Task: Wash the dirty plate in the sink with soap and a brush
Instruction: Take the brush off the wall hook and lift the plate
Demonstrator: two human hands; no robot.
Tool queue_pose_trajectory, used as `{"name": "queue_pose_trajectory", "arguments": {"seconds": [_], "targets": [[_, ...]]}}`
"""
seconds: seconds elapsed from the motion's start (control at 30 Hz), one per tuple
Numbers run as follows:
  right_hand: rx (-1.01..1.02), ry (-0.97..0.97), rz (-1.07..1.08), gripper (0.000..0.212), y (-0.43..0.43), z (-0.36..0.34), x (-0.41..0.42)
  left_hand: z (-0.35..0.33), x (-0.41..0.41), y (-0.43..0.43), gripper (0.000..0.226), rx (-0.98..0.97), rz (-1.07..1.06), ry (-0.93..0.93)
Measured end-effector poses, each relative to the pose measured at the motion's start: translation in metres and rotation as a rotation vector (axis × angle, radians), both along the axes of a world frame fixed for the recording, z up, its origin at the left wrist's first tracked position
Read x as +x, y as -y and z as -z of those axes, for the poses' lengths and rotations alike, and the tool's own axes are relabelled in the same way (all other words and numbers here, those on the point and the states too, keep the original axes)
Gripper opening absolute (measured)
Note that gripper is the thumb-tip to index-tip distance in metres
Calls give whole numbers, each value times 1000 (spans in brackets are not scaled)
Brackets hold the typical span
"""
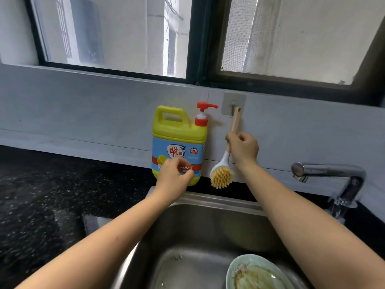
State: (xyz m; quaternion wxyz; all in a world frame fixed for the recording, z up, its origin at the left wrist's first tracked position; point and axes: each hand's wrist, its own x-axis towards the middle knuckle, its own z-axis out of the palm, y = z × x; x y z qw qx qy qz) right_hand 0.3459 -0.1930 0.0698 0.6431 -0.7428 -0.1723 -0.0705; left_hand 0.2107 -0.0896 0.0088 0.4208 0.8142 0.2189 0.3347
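The right hand (242,150) grips the handle of the brush (221,176), which hangs from a wall hook (233,108) behind the sink (208,226). The left hand (173,176), fingers curled, is in front of the soap bottle (179,134); blur hides whether it touches. The dirty plate (256,258) lies in the sink's near right corner.

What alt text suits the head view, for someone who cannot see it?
The right hand grips the wooden-handled brush by its wall hook; the left hand is in front of the yellow soap jug. A dirty pale-green plate lies in the steel sink.
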Motion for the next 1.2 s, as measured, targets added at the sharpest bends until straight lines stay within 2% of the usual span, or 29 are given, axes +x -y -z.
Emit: {"name": "queue_pose_trajectory", "arguments": {"seconds": [0.07, 0.2, 0.37, 0.5, 0.7, 0.83, 0.9, 0.97, 1.0, 1.07, 1.13, 1.2], "targets": [[-16, -36, -5, 29, 1, -5, -3, 1, 1, 4, 6, -98, 77, -38], [-93, -3, -23, 20, 5, -8, -11, 6, 1, 13, 9, -283, 172, -73], [-137, 7, -127, 24, 21, 8, -30, 22, -2, 24, 45, -467, 360, -166], [-167, -58, -198, 14, 44, 30, -43, 36, -11, 32, 48, -538, 508, -195], [-124, -361, -330, 14, 98, 60, -61, 56, -24, 42, 33, -215, 474, -239], [-310, -553, -361, 26, 137, 76, -66, 60, -28, 48, 23, -63, 521, -276], [-494, -389, -339, 19, 154, 83, -66, 61, -28, 52, 21, -51, 521, -292], [-679, 5, -229, 5, 171, 87, -62, 63, -27, 59, 19, -65, 540, -300], [-769, 228, -177, 5, 179, 88, -61, 63, -27, 63, 18, -69, 554, -306], [-918, 591, -151, 30, 192, 94, -61, 61, -26, 71, 19, -105, 592, -305], [-1054, 716, -178, 54, 202, 105, -61, 56, -26, 82, 26, -181, 651, -295], [-1132, 700, -229, 58, 207, 114, -63, 54, -26, 93, 32, -251, 685, -285]]}}
